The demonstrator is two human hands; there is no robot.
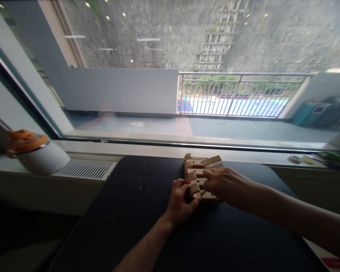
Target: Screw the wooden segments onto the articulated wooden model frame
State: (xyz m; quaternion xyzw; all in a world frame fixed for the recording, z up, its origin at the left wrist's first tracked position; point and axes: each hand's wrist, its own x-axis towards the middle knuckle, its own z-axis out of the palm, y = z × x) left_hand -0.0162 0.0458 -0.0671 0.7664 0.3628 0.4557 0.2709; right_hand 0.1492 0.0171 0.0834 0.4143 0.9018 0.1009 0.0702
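One wooden assembly (197,173) is set near the far edge of the table (107,226), its near-left end gripped by the left hand (180,202); whether anything is pinched by the narrowed right hand (223,183) cannot be told. Beyond the far-left corner, an orange-topped container's (45,159) contents are hidden; the floor sign (137,123) cannot be read.

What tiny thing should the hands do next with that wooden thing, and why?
Maybe the left hand should press a bit more firmly against the wooden thing. It's at the near left part, while the right hand works at the right side, so steady bracing could help stop sliding on the dark table.
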